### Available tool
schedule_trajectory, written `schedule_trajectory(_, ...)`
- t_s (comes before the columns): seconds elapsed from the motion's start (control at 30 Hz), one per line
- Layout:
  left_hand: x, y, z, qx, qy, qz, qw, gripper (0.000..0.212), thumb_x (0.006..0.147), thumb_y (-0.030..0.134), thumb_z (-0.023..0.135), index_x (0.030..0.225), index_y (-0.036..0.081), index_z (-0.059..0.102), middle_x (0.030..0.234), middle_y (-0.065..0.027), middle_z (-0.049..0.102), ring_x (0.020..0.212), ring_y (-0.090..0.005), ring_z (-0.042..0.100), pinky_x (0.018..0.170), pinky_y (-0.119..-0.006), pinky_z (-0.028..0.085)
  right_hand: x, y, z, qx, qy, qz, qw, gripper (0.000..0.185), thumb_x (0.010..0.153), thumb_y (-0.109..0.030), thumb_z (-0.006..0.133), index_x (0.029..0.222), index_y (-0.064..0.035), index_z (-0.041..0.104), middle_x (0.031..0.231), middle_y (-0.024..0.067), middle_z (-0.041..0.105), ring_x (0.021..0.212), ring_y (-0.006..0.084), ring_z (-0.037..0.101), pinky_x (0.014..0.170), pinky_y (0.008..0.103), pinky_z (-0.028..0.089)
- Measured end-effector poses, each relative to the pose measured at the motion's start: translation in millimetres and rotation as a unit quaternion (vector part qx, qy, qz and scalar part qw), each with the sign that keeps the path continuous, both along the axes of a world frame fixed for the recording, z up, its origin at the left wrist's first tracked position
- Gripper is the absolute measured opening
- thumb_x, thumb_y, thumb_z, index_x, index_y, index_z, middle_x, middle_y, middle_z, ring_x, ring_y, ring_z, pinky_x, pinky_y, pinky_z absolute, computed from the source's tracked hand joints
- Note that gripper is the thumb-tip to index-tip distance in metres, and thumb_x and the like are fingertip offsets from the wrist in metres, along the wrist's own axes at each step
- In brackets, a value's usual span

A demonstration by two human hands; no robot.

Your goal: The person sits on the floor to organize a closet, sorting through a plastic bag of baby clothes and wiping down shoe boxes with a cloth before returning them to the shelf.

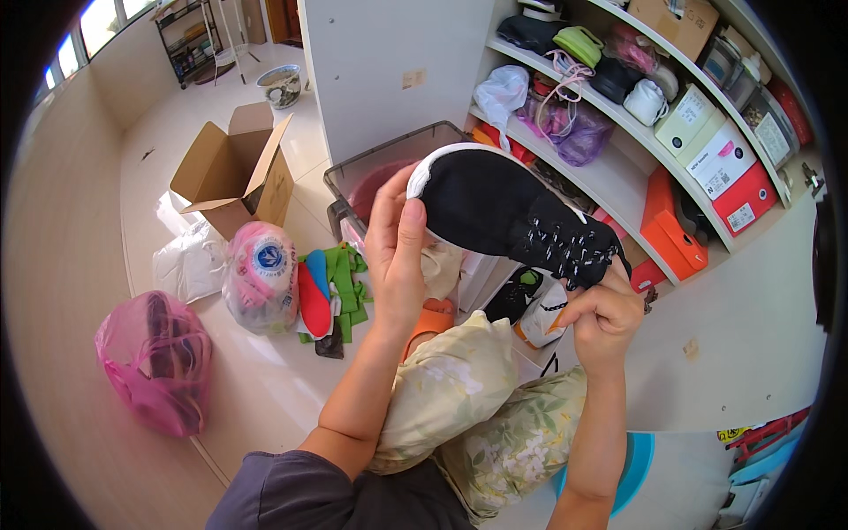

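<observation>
Held up before me is a black sneaker (483,205) with a white sole and black-and-white laces, its toe towards the left. My left hand (396,245) grips the toe end, thumb on the near side of the sole's edge. At the heel end, my right hand (606,311) has its fingers curled around the collar by the ankle opening; some of its fingertips are hidden. Below the sneaker, a black shoe (513,298) and a white shoe with an orange sole (543,318) lie near my knees.
A shelf unit (616,156) with shoes, bags and shoe boxes curves along the right. Behind the sneaker stands a grey plastic bin (397,149). To the left are an open cardboard box (232,172), a pink bag (156,364), a clear bag (262,278) and insoles (315,298).
</observation>
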State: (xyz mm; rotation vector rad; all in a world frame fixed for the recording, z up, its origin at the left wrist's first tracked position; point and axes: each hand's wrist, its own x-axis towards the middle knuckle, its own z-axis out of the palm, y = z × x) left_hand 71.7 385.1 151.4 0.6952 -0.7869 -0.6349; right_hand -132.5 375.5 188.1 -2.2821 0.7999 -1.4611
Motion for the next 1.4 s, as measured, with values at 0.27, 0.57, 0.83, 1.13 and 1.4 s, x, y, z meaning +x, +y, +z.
schedule_trajectory(0.27,17.6,4.0,1.8,0.07,-0.108,0.025,0.991,0.027,0.094,0.019,0.052,0.106,-0.004,0.059,0.085,-0.0033,0.063,0.076,-0.0077,0.058,0.069,-0.02,0.046,0.3,4.8,3.5,-0.067,0.054,-0.047,0.995,0.016,0.046,0.009,0.055,0.049,-0.0057,0.057,0.068,0.0067,0.059,0.073,0.0248,0.053,0.062,0.0318,0.041)
schedule_trajectory(0.57,26.9,4.9,-1.5,0.095,-0.04,-0.155,0.983,0.027,0.094,0.021,0.05,0.103,-0.004,0.057,0.086,-0.0068,0.064,0.074,-0.0104,0.062,0.063,-0.024,0.052,-6.3,1.0,4.5,-0.092,0.038,-0.079,0.992,0.016,0.046,0.01,0.056,0.05,-0.0055,0.056,0.069,0.007,0.058,0.075,0.0247,0.053,0.064,0.031,0.039)
schedule_trajectory(0.83,24.6,1.5,-4.4,0.102,-0.044,-0.169,0.979,0.028,0.095,0.021,0.047,0.104,-0.004,0.057,0.093,-0.0086,0.065,0.076,-0.014,0.065,0.065,-0.028,0.055,-9.1,-1.3,5.0,-0.082,0.045,-0.077,0.993,0.017,0.05,0.011,0.056,0.053,-0.0051,0.058,0.063,0.0049,0.053,0.067,0.0219,0.049,0.056,0.0291,0.036)
schedule_trajectory(1.13,-19.8,-27.1,-33.9,0.001,-0.058,-0.333,0.941,0.106,0.076,0.031,0.075,0.146,0.012,-0.002,0.148,-0.0211,0.019,0.137,-0.031,0.022,0.107,-0.046,0.023,1.6,-32.6,2.8,0.314,-0.294,0.001,0.903,0.018,0.08,0.002,0.062,0.098,0.0025,0.066,0.089,0.005,0.065,0.086,0.0117,0.06,0.08,0.0227,0.045)
schedule_trajectory(1.4,-50.6,-48.6,-54.5,0.09,0.077,-0.257,0.959,0.083,0.079,0.013,0.069,0.138,0.006,0.011,0.127,-0.0162,0.041,0.116,-0.0229,0.046,0.097,-0.036,0.04,-2.3,-80.1,-1.8,0.436,-0.225,0.189,0.85,0.035,0.089,-0.009,0.056,0.123,-0.0028,0.052,0.115,0.0079,0.057,0.099,0.0139,0.058,0.085,0.0292,0.048)
